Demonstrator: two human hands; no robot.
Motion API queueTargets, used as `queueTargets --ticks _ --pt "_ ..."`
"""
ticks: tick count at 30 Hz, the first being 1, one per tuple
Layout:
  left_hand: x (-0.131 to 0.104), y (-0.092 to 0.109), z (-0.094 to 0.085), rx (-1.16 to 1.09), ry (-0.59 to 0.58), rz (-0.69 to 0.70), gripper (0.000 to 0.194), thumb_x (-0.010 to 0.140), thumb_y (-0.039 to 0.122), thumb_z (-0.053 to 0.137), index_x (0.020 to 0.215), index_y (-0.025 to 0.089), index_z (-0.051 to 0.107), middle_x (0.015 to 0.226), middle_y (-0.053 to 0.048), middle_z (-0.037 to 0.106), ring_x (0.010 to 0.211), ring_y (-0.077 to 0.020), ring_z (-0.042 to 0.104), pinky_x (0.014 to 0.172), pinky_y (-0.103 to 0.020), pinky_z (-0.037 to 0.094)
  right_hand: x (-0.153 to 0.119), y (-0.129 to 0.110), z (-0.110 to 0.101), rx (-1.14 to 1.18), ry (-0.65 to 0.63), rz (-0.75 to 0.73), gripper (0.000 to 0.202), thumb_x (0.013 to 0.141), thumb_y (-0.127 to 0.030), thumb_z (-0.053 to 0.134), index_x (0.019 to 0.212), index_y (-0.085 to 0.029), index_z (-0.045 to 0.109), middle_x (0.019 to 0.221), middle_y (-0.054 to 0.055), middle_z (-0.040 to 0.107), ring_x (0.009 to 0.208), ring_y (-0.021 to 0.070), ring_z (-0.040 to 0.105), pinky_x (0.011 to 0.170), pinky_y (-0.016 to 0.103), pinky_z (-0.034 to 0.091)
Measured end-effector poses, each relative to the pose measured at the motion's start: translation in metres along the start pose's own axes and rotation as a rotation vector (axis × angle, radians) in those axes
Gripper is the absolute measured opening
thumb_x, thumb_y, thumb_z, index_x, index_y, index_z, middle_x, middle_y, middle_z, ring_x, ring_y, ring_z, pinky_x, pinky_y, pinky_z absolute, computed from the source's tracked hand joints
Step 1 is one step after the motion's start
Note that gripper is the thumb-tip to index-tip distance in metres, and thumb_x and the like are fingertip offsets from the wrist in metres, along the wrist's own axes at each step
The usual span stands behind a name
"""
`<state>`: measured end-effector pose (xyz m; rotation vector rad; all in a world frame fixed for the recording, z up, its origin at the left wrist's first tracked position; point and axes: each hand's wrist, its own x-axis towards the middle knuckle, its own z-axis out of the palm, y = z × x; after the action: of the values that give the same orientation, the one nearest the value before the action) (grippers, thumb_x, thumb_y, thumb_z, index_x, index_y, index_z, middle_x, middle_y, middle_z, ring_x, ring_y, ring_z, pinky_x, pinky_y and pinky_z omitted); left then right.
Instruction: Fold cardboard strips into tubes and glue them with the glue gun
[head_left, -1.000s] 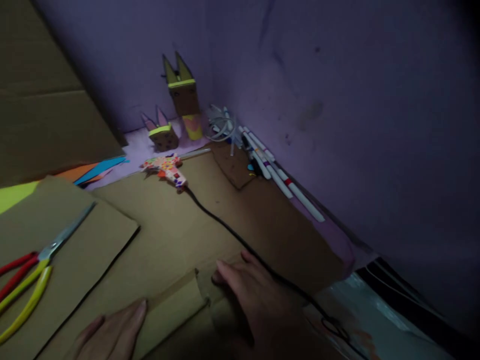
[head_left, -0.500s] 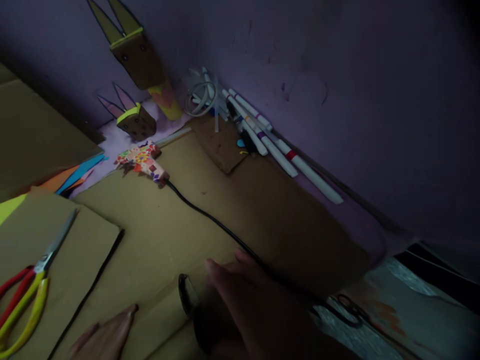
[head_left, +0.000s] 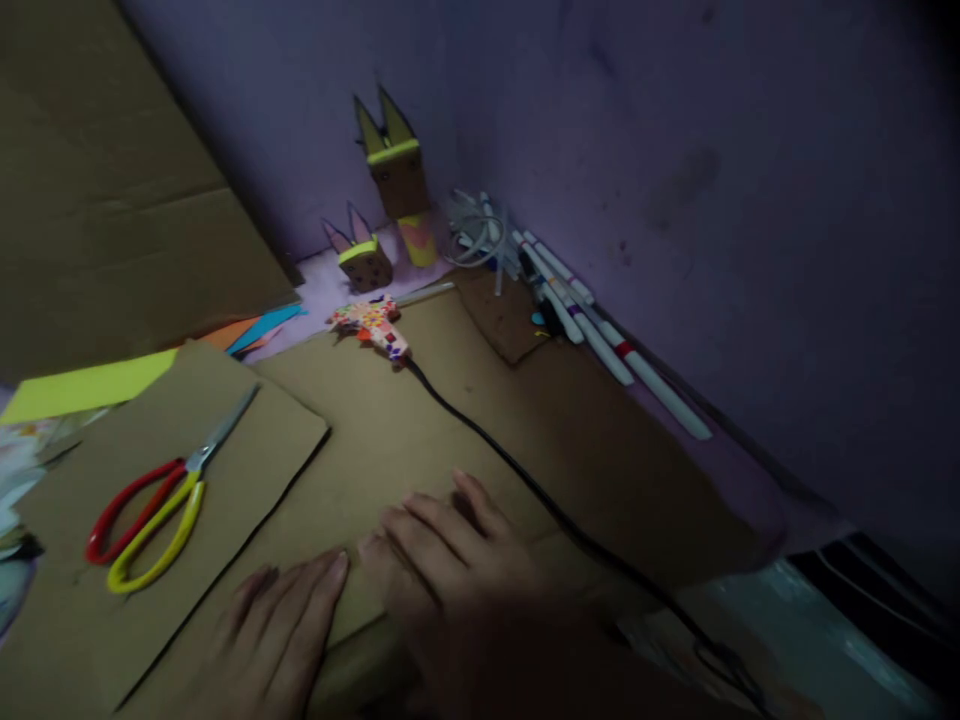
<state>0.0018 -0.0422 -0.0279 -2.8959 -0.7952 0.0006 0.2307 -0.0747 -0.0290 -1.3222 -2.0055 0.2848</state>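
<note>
My left hand (head_left: 281, 625) lies with its fingers spread low on the cardboard sheet (head_left: 375, 430). To its right, my right hand (head_left: 457, 560) rests on the same sheet near its front edge, fingers apart and slightly bent. Neither hand shows anything held. Scissors (head_left: 196, 462) with red and yellow handles lie on a smaller cardboard piece (head_left: 289, 425) at the left. A flower-patterned glue gun (head_left: 379, 325) sits at the back of the sheet, and its black cord (head_left: 517, 465) runs past my right hand.
Two cardboard figures with pointed ears, one tall (head_left: 401, 185) and one small (head_left: 365, 265), stand by the wall. Markers (head_left: 652, 385) and a coiled tube (head_left: 476, 240) lie along the right wall. Coloured paper (head_left: 97, 385) and a large cardboard panel (head_left: 112, 200) are at the left.
The view has shifted, so things appear farther right and smaller. The dark curved object by my right hand is out of sight. Both hands now lie flatter on the cardboard, closer together.
</note>
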Motion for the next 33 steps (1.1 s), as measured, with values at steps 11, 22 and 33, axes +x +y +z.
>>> queueTargets --ticks 11,22,33 --pt "-0.004 0.018 -0.002 -0.267 0.247 -0.199 0.069 0.086 0.049 0.042 0.14 0.013 0.02 0.131 -0.017 0.049 0.12 -0.0307 0.044 0.103 -0.051 0.026 0.041 -0.031 -0.004 -0.127 -0.696 0.079 0.086 0.057 -0.019 0.071 0.135 -0.001 0.038 0.125 0.025 0.054 0.111 0.0371 0.051 0.099 0.052 0.037" --pt "0.016 -0.013 -0.039 -1.089 0.329 -0.453 0.076 0.075 0.028 0.063 0.14 0.025 0.024 0.144 -0.011 0.033 0.129 -0.031 0.035 0.105 -0.047 0.033 0.051 -0.018 0.002 0.848 -0.035 0.316 0.071 0.062 -0.027 0.073 0.125 -0.024 0.043 0.124 0.008 0.056 0.116 0.0271 0.051 0.097 0.039 0.042" --pt "0.049 -0.035 -0.024 -1.354 0.418 -0.238 0.057 0.07 0.003 0.057 0.124 0.02 0.047 0.112 -0.004 0.06 0.101 -0.0202 0.057 0.089 -0.031 0.046 0.066 -0.009 0.054 0.772 0.132 0.309 0.064 0.058 -0.017 0.066 0.119 -0.022 0.047 0.117 0.008 0.059 0.107 0.0262 0.058 0.09 0.038 0.049"
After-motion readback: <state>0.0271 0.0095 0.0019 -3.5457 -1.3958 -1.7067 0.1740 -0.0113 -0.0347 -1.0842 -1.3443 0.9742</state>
